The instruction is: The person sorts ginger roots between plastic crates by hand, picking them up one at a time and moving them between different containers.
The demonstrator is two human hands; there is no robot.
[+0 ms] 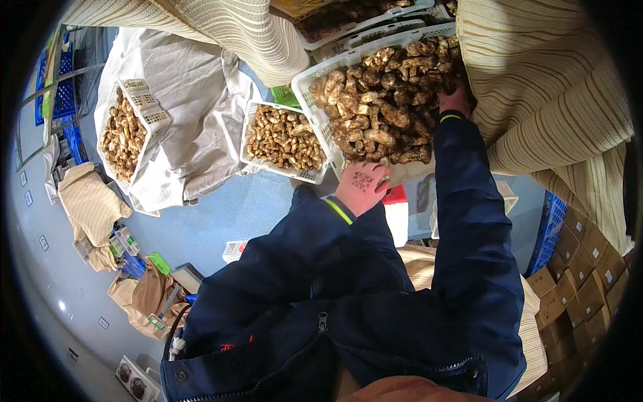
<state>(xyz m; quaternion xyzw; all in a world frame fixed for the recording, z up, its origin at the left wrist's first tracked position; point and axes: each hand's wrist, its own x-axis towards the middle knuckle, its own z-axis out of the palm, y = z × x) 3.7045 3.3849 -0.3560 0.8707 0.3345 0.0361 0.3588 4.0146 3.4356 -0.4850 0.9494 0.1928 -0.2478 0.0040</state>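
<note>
- Pink-gloved left hand point(362, 186) curled at the big crate's point(311, 107) near edge; I couldn't tell whether its grip pinched anything.
- Mushrooms point(385, 100) filled that crate; much sorting seemed left.
- Right hand point(455, 100) reached into the heap's right side, grip hidden.
- Small crate point(284, 172) and, farther left, tilted crate point(149, 105) held smaller mushrooms point(284, 137), apparently done.

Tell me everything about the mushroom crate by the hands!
The crate looks like white plastic, with slotted walls and an open top. Above and right of picture centre, it holds brown and cream mushrooms. The right hand reaches in at its right side; the left hand is at its near edge, though touching is unclear. Striped cloth hides the right end.
</note>
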